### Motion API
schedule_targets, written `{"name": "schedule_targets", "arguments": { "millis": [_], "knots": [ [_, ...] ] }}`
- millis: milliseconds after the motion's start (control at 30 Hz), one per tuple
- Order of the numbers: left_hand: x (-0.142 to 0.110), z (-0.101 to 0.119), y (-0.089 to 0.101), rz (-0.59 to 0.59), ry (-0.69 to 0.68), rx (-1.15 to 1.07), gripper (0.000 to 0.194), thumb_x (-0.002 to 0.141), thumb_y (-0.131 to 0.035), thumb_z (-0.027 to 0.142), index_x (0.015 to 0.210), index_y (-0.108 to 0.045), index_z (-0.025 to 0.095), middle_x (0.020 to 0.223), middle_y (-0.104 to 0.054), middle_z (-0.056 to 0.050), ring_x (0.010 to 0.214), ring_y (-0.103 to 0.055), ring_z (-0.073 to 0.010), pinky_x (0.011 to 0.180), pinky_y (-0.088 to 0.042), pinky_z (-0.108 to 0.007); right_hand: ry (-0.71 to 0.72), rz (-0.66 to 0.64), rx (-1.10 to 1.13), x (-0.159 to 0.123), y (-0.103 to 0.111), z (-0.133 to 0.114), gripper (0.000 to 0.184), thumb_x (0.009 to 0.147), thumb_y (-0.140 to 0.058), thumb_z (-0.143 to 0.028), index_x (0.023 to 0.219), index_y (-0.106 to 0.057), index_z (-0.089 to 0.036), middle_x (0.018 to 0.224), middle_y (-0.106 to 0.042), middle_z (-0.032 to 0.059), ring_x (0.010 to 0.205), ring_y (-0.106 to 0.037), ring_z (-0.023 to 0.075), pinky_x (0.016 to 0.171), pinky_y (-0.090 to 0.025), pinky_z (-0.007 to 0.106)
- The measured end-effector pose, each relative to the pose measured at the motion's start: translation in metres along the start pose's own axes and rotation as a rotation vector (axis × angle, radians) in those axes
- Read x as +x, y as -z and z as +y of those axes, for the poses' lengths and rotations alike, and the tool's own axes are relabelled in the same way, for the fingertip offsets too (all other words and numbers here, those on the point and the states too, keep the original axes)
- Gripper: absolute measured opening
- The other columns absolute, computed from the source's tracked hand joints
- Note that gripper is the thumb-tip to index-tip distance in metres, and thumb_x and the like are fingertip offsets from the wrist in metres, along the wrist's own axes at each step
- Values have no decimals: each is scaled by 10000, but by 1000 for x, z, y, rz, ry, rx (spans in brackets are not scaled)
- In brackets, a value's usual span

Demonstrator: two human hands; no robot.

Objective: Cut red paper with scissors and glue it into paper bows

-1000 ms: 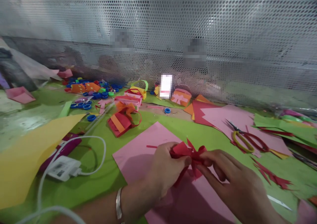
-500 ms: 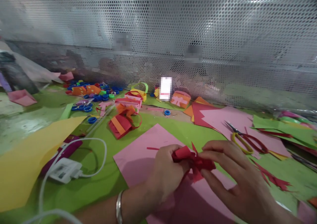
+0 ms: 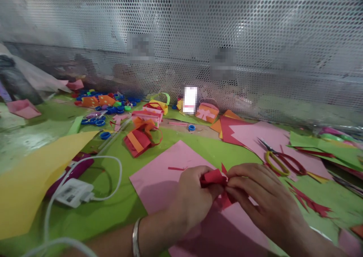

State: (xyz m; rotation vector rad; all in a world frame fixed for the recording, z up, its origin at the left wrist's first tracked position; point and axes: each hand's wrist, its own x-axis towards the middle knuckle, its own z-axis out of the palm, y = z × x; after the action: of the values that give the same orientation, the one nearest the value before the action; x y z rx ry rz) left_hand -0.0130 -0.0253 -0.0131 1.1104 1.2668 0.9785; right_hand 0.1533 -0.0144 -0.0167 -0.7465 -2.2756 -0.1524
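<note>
A folded red paper bow (image 3: 214, 176) is held between my two hands, above a pink paper sheet (image 3: 161, 173). My left hand (image 3: 195, 192) grips its left loop between thumb and fingers. On its right side my right hand (image 3: 258, 192) has fingers and thumb closed, hiding the right loop. Pointed red ends stick out above and below the fingers. A thin red paper strip (image 3: 176, 168) lies on the pink sheet, left of my hands. To the right, scissors (image 3: 279, 160) with red and yellow handles rest on more pink paper.
A small red paper bag (image 3: 137, 141) stands beyond the pink sheet. A white charger (image 3: 74, 192) with a looping cable and a yellow sheet (image 3: 34, 181) lie at left. Red scraps (image 3: 312, 204) are at right. A perforated metal panel (image 3: 181, 30) closes off the back.
The fingers of my right hand have closed in on the red bow's right side, where they were spread before. My left hand keeps its grip.
</note>
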Motion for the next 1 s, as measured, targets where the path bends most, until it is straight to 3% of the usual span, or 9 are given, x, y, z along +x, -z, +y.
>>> {"name": "schedule_targets", "arguments": {
  "millis": [67,167,233,433,767,1000],
  "knots": [
    [0,1,0,21,7,0,135,641,-570,40,584,-551,161,557,-478,57,551,-409,-82,517,-327,-199,-31,7,-25,-1,0,1,24,909,-570,-189,899,-591,-188,915,-622,51,843,-569,177,762,-439,322],
    [1,1,1,27,24,-26,133,629,-553,35,599,-553,165,553,-485,60,539,-429,-82,504,-326,-196,-86,-2,-17,-2,-1,3,72,885,-607,-275,904,-601,-206,979,-603,72,895,-582,200,749,-474,317],
    [2,0,1,13,19,-26,124,622,-544,44,612,-560,166,554,-489,62,530,-425,-80,492,-319,-195,-102,-4,17,-2,-2,4,12,870,-605,-226,881,-605,-222,985,-609,64,903,-601,187,733,-495,290],
    [2,-5,1,-15,9,-70,113,599,-534,60,576,-522,170,544,-450,65,536,-402,-80,483,-310,-191,-62,60,14,4,0,2,167,875,-560,-159,741,-627,-231,881,-668,32,773,-648,149,664,-513,261],
    [2,-2,2,6,3,-57,119,630,-534,53,607,-539,170,551,-464,68,535,-395,-78,494,-313,-192,-110,41,-6,1,-1,1,29,870,-582,-202,884,-595,-223,928,-641,55,845,-621,167,700,-513,271],
    [3,-6,0,-33,-13,-60,108,628,-544,76,590,-523,176,541,-472,62,535,-421,-85,503,-322,-201,-60,56,28,-1,-3,3,135,875,-578,-151,813,-664,-234,946,-665,53,853,-641,164,711,-528,279]
  ]
}}
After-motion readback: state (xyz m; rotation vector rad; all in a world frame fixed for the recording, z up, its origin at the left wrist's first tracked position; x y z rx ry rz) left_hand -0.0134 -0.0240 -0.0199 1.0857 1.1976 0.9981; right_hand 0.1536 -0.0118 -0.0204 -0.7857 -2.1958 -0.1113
